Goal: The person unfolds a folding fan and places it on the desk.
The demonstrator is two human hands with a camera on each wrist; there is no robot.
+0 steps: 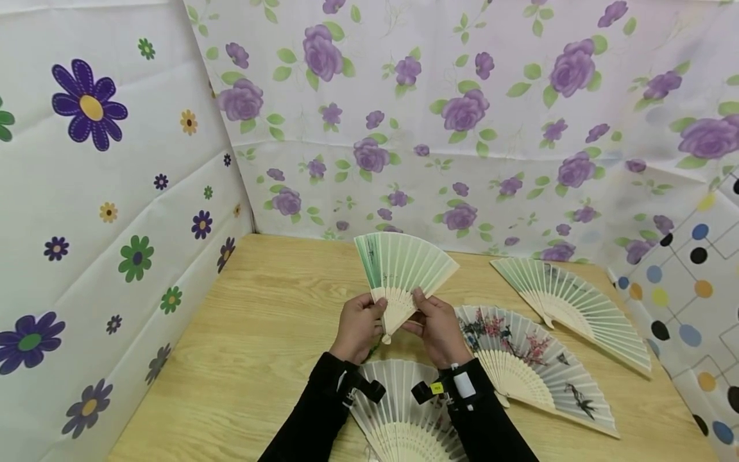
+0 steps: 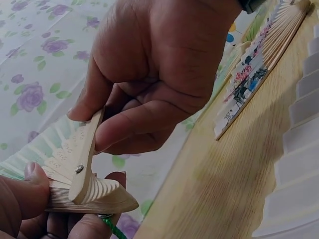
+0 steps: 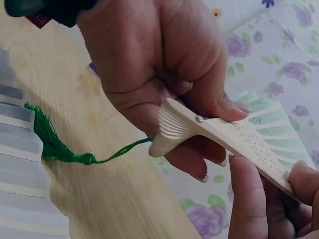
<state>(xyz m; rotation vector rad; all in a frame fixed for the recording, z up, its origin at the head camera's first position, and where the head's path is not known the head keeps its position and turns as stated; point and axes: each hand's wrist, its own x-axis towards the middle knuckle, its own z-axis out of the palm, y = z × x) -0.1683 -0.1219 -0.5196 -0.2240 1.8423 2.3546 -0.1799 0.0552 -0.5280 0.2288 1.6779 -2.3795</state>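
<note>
I see left hand (image 1: 359, 326) and right hand (image 1: 437, 328) both pinching ribs of half-spread green fan (image 1: 402, 265), held above desk (image 1: 254, 333). Mid-fold or mid-spread, can't tell. Next move needs steady pivot grip.

— What is seen behind the wooden table (image 1: 242, 346)?

— A white sheet with purple roses (image 1: 462, 109) is hung across the top and centre of the frame. At the left, a sheet with mixed flowers (image 1: 86, 192) is draped down to the table edge.

— And at the right?

— A dotted sheet (image 1: 693, 282) is seen at the lower right. Even, soft light is cast throughout.
</note>
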